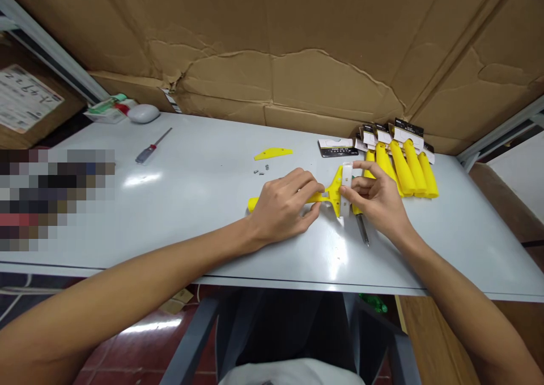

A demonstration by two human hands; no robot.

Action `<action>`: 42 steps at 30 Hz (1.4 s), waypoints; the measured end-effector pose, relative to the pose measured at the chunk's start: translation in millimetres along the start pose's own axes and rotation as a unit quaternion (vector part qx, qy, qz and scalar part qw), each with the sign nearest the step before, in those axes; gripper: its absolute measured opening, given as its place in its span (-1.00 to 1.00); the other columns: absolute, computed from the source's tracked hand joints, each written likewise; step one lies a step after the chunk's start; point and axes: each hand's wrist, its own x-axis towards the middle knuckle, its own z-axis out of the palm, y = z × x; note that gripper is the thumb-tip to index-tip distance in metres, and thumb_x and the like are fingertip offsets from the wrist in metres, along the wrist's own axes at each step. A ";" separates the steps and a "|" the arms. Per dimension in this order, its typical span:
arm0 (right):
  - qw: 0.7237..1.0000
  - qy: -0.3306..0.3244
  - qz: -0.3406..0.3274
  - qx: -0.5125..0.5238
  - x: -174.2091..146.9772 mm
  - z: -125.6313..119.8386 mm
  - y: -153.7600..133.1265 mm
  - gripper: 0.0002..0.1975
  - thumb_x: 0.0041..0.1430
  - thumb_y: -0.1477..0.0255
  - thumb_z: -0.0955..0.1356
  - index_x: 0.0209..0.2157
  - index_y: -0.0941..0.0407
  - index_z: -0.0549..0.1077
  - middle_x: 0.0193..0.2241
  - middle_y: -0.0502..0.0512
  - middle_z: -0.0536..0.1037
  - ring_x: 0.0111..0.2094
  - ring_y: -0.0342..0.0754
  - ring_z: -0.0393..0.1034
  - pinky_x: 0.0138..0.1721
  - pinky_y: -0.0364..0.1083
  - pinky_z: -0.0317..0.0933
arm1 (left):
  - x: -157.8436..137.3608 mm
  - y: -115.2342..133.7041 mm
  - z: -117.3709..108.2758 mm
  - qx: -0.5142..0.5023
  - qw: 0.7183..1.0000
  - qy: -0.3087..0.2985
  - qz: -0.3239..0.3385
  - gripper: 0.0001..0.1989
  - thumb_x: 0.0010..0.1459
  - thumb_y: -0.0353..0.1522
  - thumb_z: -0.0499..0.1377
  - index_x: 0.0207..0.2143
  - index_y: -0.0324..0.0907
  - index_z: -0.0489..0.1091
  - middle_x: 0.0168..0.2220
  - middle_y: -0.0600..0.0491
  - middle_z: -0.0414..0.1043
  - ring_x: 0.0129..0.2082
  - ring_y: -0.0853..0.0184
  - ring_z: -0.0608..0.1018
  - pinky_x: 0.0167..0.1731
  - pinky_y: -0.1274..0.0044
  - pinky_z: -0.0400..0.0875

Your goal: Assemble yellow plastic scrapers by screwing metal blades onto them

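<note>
A glossy pale-grey tabletop carries a clear-and-red-handled metal screwdriver at ten o'clock, a rounded white object farther out; at twelve, a flat yellow holed strip and small grey metal pieces; at one, a black-and-white printed card; toward two, tapered yellow handles.

The single head-worn camera looks forward and down from close above the desk, framing the left hand centrally, the right hand right of centre, cardboard across the top.
</note>
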 end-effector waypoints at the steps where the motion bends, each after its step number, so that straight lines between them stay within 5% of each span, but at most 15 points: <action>1: 1.000 0.002 0.009 0.003 0.9 -0.7 1.2 -0.32 -0.02 0.16 0.72 0.00 0.06 0.43 -0.46 -0.13 0.54 -0.45 -0.13 0.43 -0.39 -0.11 0.26 | 0.2 -0.5 0.0 0.001 1.000 0.000 0.000 -0.90 0.37 -0.48 0.27 -0.10 -0.16 0.48 -0.23 0.05 0.59 -0.24 0.26 0.60 -0.39 0.44 0.40; 7: 1.000 -0.003 -0.002 0.005 2.8 -5.7 5.7 -0.41 0.00 0.15 0.75 -0.12 0.10 0.50 -0.51 -0.13 0.49 -0.49 -0.20 0.29 -0.45 -0.14 0.15 | 2.1 -4.0 -0.9 0.010 1.000 -0.004 0.007 -0.91 0.37 -0.48 0.28 -0.11 -0.17 0.48 -0.22 0.04 0.60 -0.23 0.25 0.61 -0.39 0.44 0.37; 12: 1.000 -0.006 0.016 0.015 3.6 -6.6 6.3 -0.32 -0.09 0.08 0.77 -0.11 0.10 0.51 -0.43 -0.03 0.62 -0.46 -0.15 0.43 -0.41 -0.11 0.25 | 2.2 -4.4 -0.4 0.013 1.000 0.004 0.015 -0.90 0.36 -0.48 0.27 -0.10 -0.17 0.48 -0.21 0.05 0.59 -0.24 0.26 0.61 -0.40 0.43 0.40; 29: 0.999 0.005 -0.043 -0.004 2.3 -4.9 8.6 -0.53 0.14 0.16 0.71 -0.11 0.11 0.60 -0.43 -0.07 0.55 -0.42 -0.16 0.39 -0.38 -0.12 0.26 | 3.6 -5.6 -1.8 0.013 1.000 0.010 0.022 -0.92 0.41 -0.47 0.29 -0.10 -0.15 0.47 -0.21 0.06 0.61 -0.24 0.27 0.62 -0.40 0.44 0.41; 38: 0.999 0.028 -0.034 -0.024 -1.4 -0.8 4.1 -0.41 0.12 -0.10 0.68 -0.18 0.07 0.54 -0.50 -0.07 0.54 -0.57 -0.12 0.40 -0.49 -0.07 0.27 | 3.5 -0.1 -1.6 0.010 0.999 0.019 0.028 -0.92 0.43 -0.48 0.26 -0.10 -0.14 0.46 -0.23 0.07 0.62 -0.27 0.28 0.62 -0.41 0.44 0.41; 42: 0.998 0.010 -0.050 -0.028 -1.3 -1.2 4.7 -0.39 0.09 -0.06 0.70 -0.08 0.07 0.57 -0.38 0.01 0.63 -0.39 -0.06 0.53 -0.34 -0.06 0.39 | 2.9 -2.6 -1.3 0.013 1.000 0.019 0.011 -0.92 0.41 -0.47 0.27 -0.11 -0.14 0.47 -0.23 0.06 0.62 -0.26 0.27 0.62 -0.41 0.43 0.41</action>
